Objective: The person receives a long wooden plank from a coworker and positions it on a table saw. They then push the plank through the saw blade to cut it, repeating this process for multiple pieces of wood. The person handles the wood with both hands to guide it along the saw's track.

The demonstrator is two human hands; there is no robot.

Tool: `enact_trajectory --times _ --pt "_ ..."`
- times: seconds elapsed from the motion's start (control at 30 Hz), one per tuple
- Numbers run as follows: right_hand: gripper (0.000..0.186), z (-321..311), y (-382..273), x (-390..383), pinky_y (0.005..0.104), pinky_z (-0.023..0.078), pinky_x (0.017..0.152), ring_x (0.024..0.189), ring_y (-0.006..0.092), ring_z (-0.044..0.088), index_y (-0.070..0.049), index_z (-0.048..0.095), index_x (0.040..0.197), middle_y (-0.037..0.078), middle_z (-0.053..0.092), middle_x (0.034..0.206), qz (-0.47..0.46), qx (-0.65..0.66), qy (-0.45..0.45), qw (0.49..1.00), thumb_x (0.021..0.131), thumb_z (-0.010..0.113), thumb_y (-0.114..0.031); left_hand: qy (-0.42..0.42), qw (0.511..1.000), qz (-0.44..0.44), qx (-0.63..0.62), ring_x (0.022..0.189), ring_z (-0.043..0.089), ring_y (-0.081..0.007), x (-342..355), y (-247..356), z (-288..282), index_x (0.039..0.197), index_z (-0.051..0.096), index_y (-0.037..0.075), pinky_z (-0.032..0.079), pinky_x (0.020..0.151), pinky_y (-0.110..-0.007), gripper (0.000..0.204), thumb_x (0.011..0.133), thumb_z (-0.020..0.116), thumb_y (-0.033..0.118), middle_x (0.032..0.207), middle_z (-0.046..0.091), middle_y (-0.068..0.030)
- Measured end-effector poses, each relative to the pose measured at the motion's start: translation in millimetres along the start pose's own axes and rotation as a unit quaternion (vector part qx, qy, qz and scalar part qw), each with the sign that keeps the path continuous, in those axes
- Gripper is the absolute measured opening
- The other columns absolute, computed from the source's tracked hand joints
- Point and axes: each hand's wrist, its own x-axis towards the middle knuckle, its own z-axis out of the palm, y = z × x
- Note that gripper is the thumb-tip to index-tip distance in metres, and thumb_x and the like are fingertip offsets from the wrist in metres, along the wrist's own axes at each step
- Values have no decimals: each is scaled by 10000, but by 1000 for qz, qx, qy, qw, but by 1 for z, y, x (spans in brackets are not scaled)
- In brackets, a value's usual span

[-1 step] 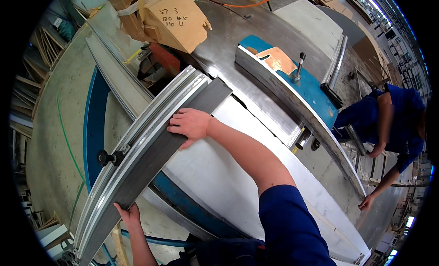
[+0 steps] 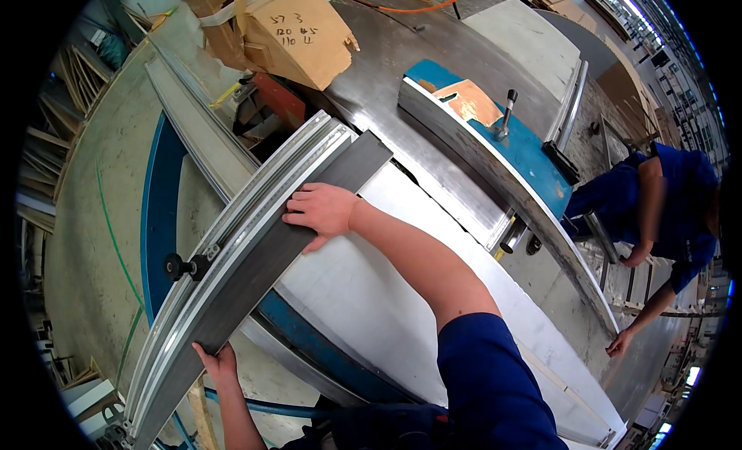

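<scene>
A long dark grey board [image 2: 251,286] runs from the upper middle of the frame to the lower left, lying along a silver slotted fence [image 2: 305,156] that carries a black knob [image 2: 178,267]. Both of the person's hands are on it. The right hand [image 2: 321,212], near the centre, lies spread over the upper part, fingers across the top and thumb apart at the near edge. The left hand [image 2: 219,363], lower left, has its thumb over the board's edge and seems to hold it there; its other fingers are partly hidden, so I cannot tell how firmly. As to progress, the board is already laid against the fence and looks to be in 1 piece, with no cut visible along its length; its upper end stops near the dark slot beside the pale metal table [image 2: 348,276]. What remains cannot be read from this view. At right, a co-worker's hand [image 2: 618,343] is at the end of a long guide rail [image 2: 510,183].
</scene>
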Motion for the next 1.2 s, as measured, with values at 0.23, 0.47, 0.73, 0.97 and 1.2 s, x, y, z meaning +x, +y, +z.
enact_trajectory --times 0.23,0.47,0.73,0.97,1.2 --pt "749 -5 6 3 427 505 977 1094 296 624 -49 674 1218 103 643 1135 31 11 -17 999 815 800 -669 78 981 32 172 1087 662 -224 -37 -18 13 1273 655 55 530 1004 -360 402 1072 727 395 1160 701 -84" --pt "715 0 10 10 416 504 963 1081 297 635 -50 672 1124 106 657 1111 24 14 10 1000 784 805 -666 -199 545 477 661 1129 584 -309 -95 -50 90 1217 628 42 478 1010 -418 538 875 912 345 1196 584 -133" --pt "712 -5 4 12 399 503 990 1091 285 639 -54 687 1152 95 659 1108 44 10 -12 999 808 800 -667 -293 176 494 799 1534 335 -475 -92 -70 148 1513 641 270 198 1309 -678 1013 587 1036 390 1608 404 -209" --pt "697 -5 4 9 405 502 980 1087 292 640 -54 677 1136 99 650 1090 39 5 9 999 797 806 -649 -301 208 480 797 1479 367 -489 -92 -69 156 1358 770 261 280 1235 -624 808 602 1031 375 1605 392 -270" --pt "617 -1 4 20 411 504 919 1035 282 634 -75 614 976 96 622 1020 11 -22 -25 999 759 812 -617 -307 209 485 792 1497 339 -502 -92 -72 154 1300 802 238 255 1245 -621 729 616 1022 360 1629 373 -297"
